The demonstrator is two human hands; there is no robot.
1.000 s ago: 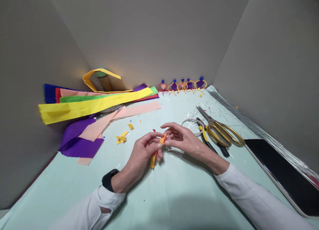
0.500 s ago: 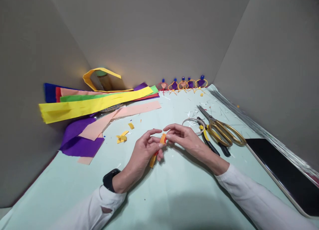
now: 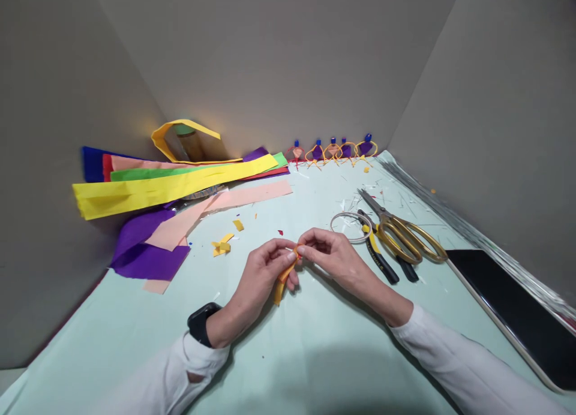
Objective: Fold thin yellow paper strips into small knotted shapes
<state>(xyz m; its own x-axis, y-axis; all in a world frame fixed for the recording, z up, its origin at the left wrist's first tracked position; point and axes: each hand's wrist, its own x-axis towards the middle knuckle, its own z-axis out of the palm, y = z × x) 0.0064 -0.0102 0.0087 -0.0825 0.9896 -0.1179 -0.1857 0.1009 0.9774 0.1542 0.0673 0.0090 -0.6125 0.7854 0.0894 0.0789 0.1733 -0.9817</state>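
Between both hands, low over the middle of the table, is a narrow orange strip (image 3: 279, 290) with a bit of red at its upper end. My left hand (image 3: 258, 274) pinches it between thumb and fingers, and its lower end hangs below. The thumb and index finger of my right hand (image 3: 335, 254) close on the upper end, touching the left fingertips. What exactly lies between the right fingertips is mostly hidden. A small red scrap (image 3: 280, 232) lies just beyond the hands.
Scissors (image 3: 400, 232), black-and-yellow pliers (image 3: 380, 259) and a wire coil (image 3: 332, 226) lie right, beside a phone (image 3: 513, 313). Coloured strips (image 3: 180, 193) pile up left, near yellow scraps (image 3: 222, 246). Several small wire figures (image 3: 333, 151) stand along the back wall. Thin wires (image 3: 432, 202) line the right edge.
My right fingers have come down and closed on the strip's upper end, which stood up between the hands before. My left index finger has lowered too, and the red scrap now shows fully.
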